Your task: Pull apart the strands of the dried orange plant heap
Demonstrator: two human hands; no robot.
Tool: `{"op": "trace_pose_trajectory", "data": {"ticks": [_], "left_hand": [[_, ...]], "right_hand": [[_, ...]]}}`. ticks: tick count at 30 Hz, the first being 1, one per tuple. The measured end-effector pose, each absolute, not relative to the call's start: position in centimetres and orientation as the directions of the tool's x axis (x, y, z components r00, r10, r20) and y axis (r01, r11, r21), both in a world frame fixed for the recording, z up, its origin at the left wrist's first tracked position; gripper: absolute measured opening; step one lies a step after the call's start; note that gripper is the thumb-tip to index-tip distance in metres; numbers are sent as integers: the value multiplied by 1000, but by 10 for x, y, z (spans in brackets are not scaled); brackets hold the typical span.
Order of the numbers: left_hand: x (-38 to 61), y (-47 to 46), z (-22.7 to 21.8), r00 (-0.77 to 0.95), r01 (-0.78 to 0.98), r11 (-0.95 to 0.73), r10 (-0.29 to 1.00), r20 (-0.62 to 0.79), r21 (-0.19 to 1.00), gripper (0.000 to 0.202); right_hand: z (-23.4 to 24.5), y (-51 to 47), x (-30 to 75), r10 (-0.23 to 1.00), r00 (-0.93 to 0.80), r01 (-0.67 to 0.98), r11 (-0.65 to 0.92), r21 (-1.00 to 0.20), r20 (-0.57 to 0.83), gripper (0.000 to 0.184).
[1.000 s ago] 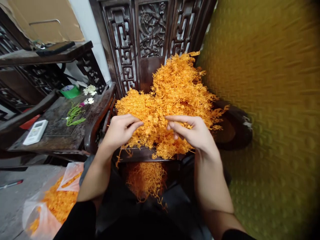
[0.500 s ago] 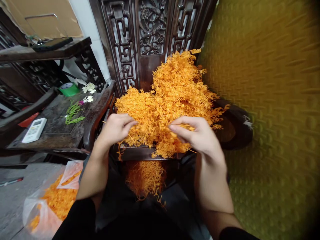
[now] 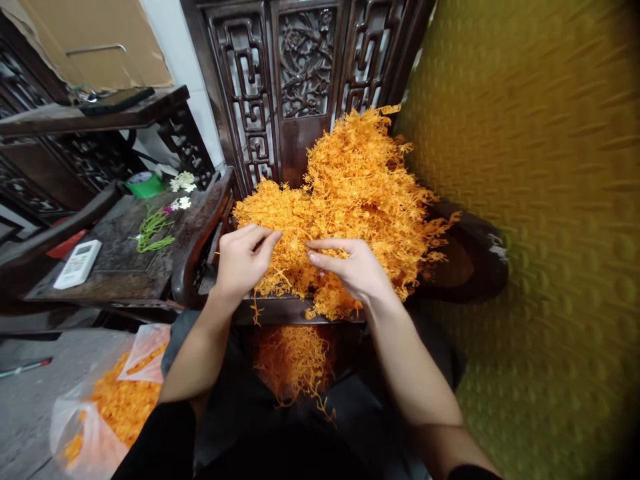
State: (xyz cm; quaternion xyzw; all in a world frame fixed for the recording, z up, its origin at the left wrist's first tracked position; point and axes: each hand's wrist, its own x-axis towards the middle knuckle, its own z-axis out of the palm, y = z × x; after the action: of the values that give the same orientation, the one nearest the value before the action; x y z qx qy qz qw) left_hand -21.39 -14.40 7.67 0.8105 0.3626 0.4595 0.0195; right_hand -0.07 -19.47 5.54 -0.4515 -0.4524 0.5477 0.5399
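A big, fluffy pile of orange stringy strands [image 3: 370, 180] with small flower-like ends covers the seat of a dark wooden chair. Over the pile's near left side, my left hand [image 3: 247, 259] is closed in a pinch on a thin orange strand [image 3: 257, 308], part of which dangles below. My right hand [image 3: 350, 267] faces it a short way off, thumb and forefinger pinched together. What its fingertips hold is too fine to make out against the orange behind. More orange strands [image 3: 297, 360] show beneath the seat's front edge, between my legs.
A dark side table [image 3: 125, 267] at left bears a white remote control [image 3: 79, 264], green tape roll [image 3: 145, 185], green stems [image 3: 154, 230] and white flowers [image 3: 183, 181]. A plastic bag [image 3: 90, 427] with orange pieces lies on the floor. A yellow textured surface [image 3: 540, 200] rises at right.
My right hand has moved left, toward my left hand. The left hand has shifted slightly right, and the gap between them is smaller. The view has tilted a little.
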Motion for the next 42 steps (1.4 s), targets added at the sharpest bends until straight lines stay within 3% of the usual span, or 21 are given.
{"op": "trace_pose_trajectory", "data": {"ticks": [2,4,8,15,18,20,22,24,27,30,33,35,38,42], "left_hand": [[-210,-144,71,355,562,-766,564,745,312,26],[-207,-143,66,414,566,-785,535,737,252,27],[-217,-139,68,381,625,-757,508,773,191,28],[-252,-147,92,-2,646,-655,512,859,392,22],[-274,-145,99,-167,643,-598,500,850,478,19],[-296,-141,105,-366,613,-560,423,829,557,17],[-320,-138,112,-595,447,-589,366,715,673,19],[-340,-137,120,-711,127,-674,450,540,728,23],[-353,-142,132,-671,-310,-707,637,380,636,32],[-356,-150,142,-631,-469,-679,705,324,565,28],[-361,-155,146,-619,-491,-657,725,302,571,31],[-366,-156,146,-632,-482,-657,719,289,579,44],[-373,-155,145,-651,-460,-678,696,302,573,52],[-375,-151,142,-634,-455,-676,703,322,579,45]], "right_hand": [[51,-192,-10,999,3,-212,-52,-976,-54,48],[48,-191,-18,997,-19,-236,-72,-969,-69,45],[47,-192,-26,997,-70,-142,21,-990,31,36],[100,-178,-48,940,-239,217,294,-931,241,31],[121,-175,-61,924,-301,278,323,-905,237,32],[125,-175,-63,918,-345,330,314,-890,196,30],[124,-166,-60,927,-336,400,301,-866,167,29],[118,-143,-55,956,-247,518,270,-812,160,31],[104,-82,-58,984,-48,738,150,-658,170,28],[79,-10,-73,955,24,875,122,-469,295,14],[47,41,-89,943,-126,956,197,-215,307,27],[24,59,-96,935,-189,963,236,-131,299,36],[-9,71,-100,952,-184,968,218,-122,243,56],[-43,82,-102,992,-101,971,116,-209,82,83]]}}
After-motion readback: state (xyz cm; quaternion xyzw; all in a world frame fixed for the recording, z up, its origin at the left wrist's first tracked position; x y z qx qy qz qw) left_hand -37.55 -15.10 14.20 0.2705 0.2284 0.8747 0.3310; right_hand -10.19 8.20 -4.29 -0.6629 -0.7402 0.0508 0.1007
